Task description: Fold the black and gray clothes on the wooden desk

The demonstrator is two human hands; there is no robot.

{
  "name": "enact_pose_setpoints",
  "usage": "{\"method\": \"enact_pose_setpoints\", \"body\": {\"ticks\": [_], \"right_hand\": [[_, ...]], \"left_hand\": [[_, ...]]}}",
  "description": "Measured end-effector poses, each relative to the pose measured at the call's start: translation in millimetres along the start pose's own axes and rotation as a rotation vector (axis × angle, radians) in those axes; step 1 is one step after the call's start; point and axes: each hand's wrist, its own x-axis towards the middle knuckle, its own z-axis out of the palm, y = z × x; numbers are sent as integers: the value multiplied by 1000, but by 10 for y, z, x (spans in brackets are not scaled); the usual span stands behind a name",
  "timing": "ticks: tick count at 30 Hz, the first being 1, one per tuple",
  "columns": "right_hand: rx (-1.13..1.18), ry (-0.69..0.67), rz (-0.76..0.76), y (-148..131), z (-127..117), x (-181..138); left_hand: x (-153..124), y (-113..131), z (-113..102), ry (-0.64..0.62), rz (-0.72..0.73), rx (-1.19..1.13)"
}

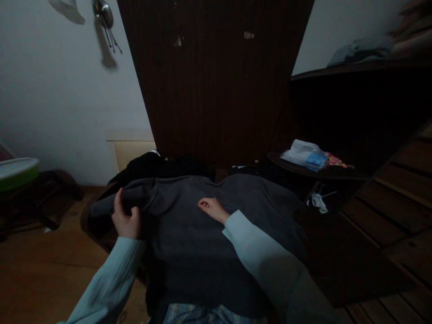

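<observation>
A grey shirt [189, 243] lies spread out in front of the person, filling the middle of the lower view. Its body runs away from the person: the dipped neckline [214, 183] is at the far end, towards the dark board [216, 90], and the near end reaches down to the plaid cloth [199, 314] at the bottom edge. The shoulders stretch crosswise, one arm of the shirt going out to the left, the other sloping down to the right.

The left hand [127, 220] is partly open over the left arm of the shirt, index finger stretched forward and thumb standing apart from it; its other fingers are hard to make out. Nothing shows between finger and thumb. The right hand [213, 208] is over the middle of the shirt, just below the neckline, with fingers curled in loosely; whether it pinches any fabric, or only hovers, cannot be told.

The right forearm [270, 247] covers part of the shirt's right side. Deep shadow blurs the near end and the right border. Black cloth [182, 165] lies beyond the shoulders, its shape lost in the dark. On the shelf [357, 174] at right sits a white-and-blue pack [305, 155], its print unreadable.
</observation>
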Motion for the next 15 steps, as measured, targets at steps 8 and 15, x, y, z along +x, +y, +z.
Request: {"method": "enact_pose_setpoints", "body": {"ticks": [8,15], "right_hand": [[167,17,57,53,19,24],[336,67,151,33,0,21]], "left_hand": [[-192,129,-11,-1271,530,34],[-170,1,-206,-1145,361,-35]]}}
